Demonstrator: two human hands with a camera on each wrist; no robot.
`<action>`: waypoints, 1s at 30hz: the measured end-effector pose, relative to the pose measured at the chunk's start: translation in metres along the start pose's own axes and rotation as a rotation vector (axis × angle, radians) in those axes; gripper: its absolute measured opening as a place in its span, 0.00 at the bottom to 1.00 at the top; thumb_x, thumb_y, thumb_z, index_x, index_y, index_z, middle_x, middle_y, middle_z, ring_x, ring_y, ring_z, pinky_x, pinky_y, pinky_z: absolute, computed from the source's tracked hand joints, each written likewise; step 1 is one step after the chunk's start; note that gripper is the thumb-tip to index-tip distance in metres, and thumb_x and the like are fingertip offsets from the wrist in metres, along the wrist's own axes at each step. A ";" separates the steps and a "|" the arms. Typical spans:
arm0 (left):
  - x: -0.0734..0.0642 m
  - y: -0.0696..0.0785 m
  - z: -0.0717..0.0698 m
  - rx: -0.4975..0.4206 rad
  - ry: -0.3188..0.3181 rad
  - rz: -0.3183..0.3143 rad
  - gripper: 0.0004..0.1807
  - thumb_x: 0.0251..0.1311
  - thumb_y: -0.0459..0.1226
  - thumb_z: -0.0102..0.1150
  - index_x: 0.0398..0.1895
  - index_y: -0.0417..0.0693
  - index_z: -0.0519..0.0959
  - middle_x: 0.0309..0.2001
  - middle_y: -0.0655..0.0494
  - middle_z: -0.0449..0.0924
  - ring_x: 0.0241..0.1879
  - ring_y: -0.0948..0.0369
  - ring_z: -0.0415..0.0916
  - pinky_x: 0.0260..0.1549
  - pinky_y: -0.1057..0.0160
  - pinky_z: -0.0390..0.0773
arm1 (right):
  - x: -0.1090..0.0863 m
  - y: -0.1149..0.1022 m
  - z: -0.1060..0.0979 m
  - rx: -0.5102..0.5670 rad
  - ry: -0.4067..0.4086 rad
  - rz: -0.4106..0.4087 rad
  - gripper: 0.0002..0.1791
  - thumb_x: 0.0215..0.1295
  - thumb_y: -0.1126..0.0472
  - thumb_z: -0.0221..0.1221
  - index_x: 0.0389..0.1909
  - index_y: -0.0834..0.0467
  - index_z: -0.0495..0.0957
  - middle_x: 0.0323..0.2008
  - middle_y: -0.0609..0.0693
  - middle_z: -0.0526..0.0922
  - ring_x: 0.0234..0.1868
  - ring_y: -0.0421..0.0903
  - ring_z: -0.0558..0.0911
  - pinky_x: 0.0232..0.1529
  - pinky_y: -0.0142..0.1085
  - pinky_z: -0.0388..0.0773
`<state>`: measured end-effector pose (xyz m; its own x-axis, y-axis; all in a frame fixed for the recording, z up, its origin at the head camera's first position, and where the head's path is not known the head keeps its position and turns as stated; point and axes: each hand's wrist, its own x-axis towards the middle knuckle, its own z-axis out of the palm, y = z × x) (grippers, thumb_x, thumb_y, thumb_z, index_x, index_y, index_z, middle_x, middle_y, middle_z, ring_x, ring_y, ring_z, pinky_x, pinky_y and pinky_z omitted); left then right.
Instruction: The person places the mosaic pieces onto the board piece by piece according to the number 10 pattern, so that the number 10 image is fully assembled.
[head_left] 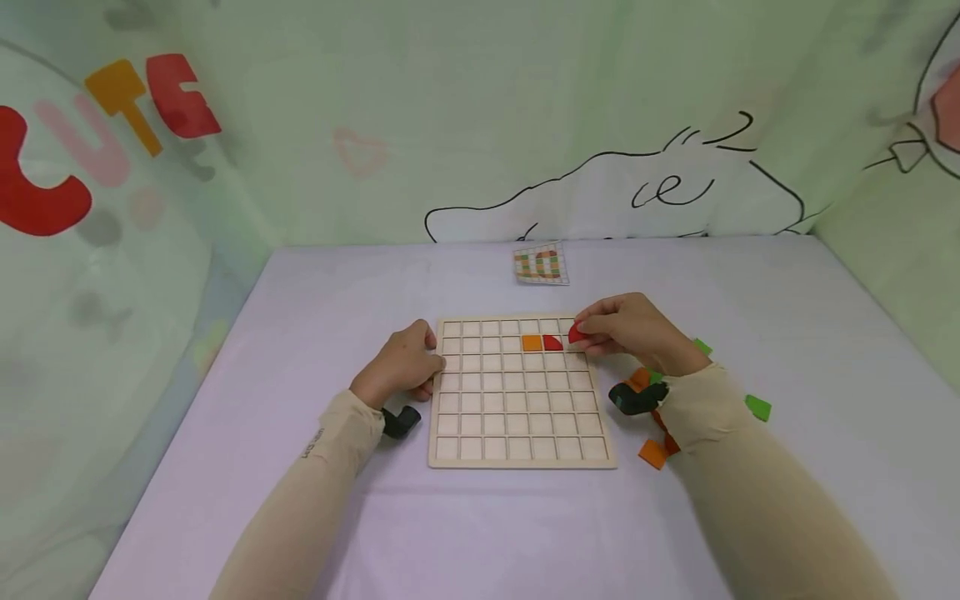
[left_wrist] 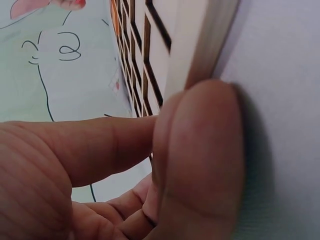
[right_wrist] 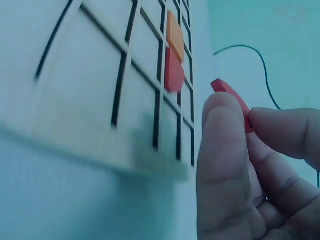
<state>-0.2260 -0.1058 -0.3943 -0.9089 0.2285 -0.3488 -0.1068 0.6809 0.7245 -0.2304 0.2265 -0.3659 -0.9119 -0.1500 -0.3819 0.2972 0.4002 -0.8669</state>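
A square wooden grid board lies flat on the table. My left hand is at its left edge, and in the left wrist view the thumb and a finger pinch the board's rim. Above the upper right corner, my right hand pinches a red rounded tile between thumb and finger. The right wrist view has this red tile held apart from the board. An orange square tile and a red quarter-round tile sit side by side in cells of the second row.
Loose orange tiles and green tiles lie right of the board, partly hidden under my right wrist. A small printed pattern card lies behind the board. A drawn-on curtain hangs at the table's back edge.
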 end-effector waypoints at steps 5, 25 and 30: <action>0.001 0.001 0.002 0.008 0.021 -0.008 0.11 0.70 0.31 0.55 0.51 0.40 0.67 0.20 0.47 0.79 0.15 0.60 0.77 0.18 0.65 0.84 | 0.008 -0.006 0.013 0.013 -0.028 -0.027 0.19 0.76 0.62 0.58 0.59 0.73 0.75 0.44 0.57 0.88 0.36 0.42 0.88 0.41 0.30 0.87; 0.000 0.001 0.004 0.008 0.053 -0.008 0.12 0.70 0.31 0.57 0.51 0.40 0.69 0.20 0.47 0.80 0.15 0.59 0.78 0.18 0.64 0.83 | 0.037 -0.023 0.054 -0.032 -0.098 -0.052 0.16 0.75 0.66 0.59 0.56 0.71 0.79 0.39 0.60 0.87 0.30 0.41 0.86 0.36 0.31 0.88; -0.001 0.001 0.004 0.005 0.059 -0.009 0.11 0.70 0.31 0.57 0.51 0.41 0.69 0.19 0.48 0.79 0.14 0.60 0.77 0.17 0.65 0.82 | 0.040 -0.026 0.059 -0.096 -0.092 -0.045 0.15 0.75 0.64 0.60 0.55 0.69 0.80 0.36 0.56 0.86 0.29 0.42 0.84 0.34 0.33 0.87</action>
<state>-0.2238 -0.1026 -0.3959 -0.9301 0.1813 -0.3194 -0.1131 0.6859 0.7188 -0.2580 0.1569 -0.3779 -0.8926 -0.2508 -0.3746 0.2237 0.4750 -0.8511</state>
